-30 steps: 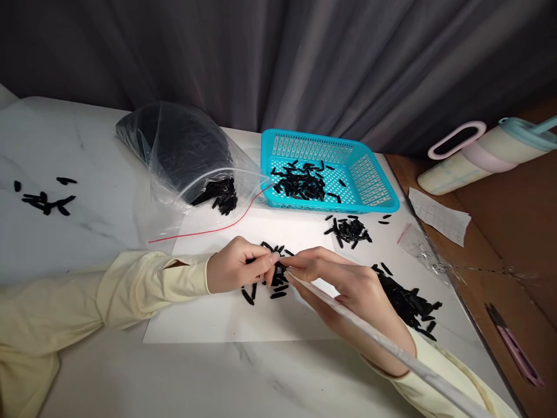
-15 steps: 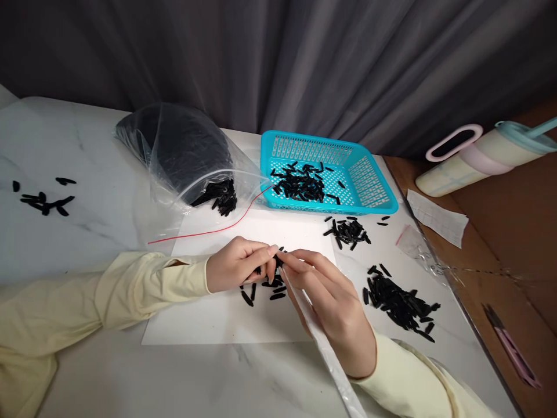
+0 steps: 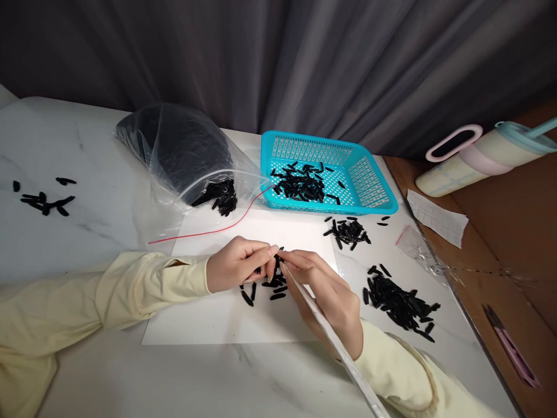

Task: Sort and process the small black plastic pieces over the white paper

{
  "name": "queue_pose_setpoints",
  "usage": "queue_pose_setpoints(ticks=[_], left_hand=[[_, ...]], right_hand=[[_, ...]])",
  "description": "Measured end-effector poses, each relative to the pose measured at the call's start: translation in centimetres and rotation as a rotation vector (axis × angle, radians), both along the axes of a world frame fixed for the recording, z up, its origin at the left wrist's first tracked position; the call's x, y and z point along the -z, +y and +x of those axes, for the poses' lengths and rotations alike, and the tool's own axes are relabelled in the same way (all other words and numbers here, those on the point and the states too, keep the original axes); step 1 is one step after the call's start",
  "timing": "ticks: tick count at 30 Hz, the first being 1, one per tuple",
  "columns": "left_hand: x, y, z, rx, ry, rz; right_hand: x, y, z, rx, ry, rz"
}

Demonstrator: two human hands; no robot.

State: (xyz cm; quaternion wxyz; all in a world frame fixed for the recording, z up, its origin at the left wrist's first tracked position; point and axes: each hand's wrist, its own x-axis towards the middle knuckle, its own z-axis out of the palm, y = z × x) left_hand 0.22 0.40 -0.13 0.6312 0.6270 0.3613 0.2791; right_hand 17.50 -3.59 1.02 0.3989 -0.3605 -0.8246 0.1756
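Note:
My left hand (image 3: 237, 268) rests on a white sheet of paper (image 3: 217, 313) with its fingers pinched over a small heap of black oblong pieces (image 3: 274, 287). My right hand (image 3: 328, 299) meets it fingertip to fingertip and holds a long thin clear plastic sleeve (image 3: 335, 345) that runs back toward me along the wrist. The sleeve's tip sits at the pinch point. Whether a black piece is between the left fingers is hidden.
A turquoise basket (image 3: 369, 174) holding black pieces stands behind the paper. A clear bag (image 3: 183, 151) full of them lies at its left, with a red string (image 3: 204, 232). More piles (image 3: 402, 305) (image 3: 348, 230) (image 3: 43, 200) lie around. A pastel bottle (image 3: 483, 154) and pink cutter (image 3: 516, 348) lie right.
My right hand and forearm have swung in toward the centre, turning the sleeve steeper and uncovering the black pile on the right. My left hand has stayed put.

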Motion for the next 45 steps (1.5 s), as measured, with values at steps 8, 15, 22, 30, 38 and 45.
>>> queue_pose_setpoints(ticks=[8,15,22,30,38,45], left_hand=[[0.0,-0.1,-0.1,0.008,-0.017,0.018],[0.0,-0.4,-0.2,0.0,0.04,0.075],[-0.5,-0.7,0.0,-0.062,0.049,0.08],[-0.9,-0.9,-0.2,-0.038,0.066,0.102],[-1.0,-1.1,-0.2,-0.017,0.073,0.133],[-0.5,-1.1,-0.3,-0.011,0.009,0.098]], right_hand=[[-0.8,-0.6,-0.8,0.166,0.064,-0.185],[-1.2,0.1,-0.3,0.211,0.094,-0.253],[-2.8,0.9,0.4,0.186,0.274,-0.611],[-5.1,1.0,1.2,0.155,0.231,-0.724],[-5.2,1.0,2.7,0.155,0.025,-0.359],[-0.7,0.9,7.3,0.119,-0.667,0.4]])
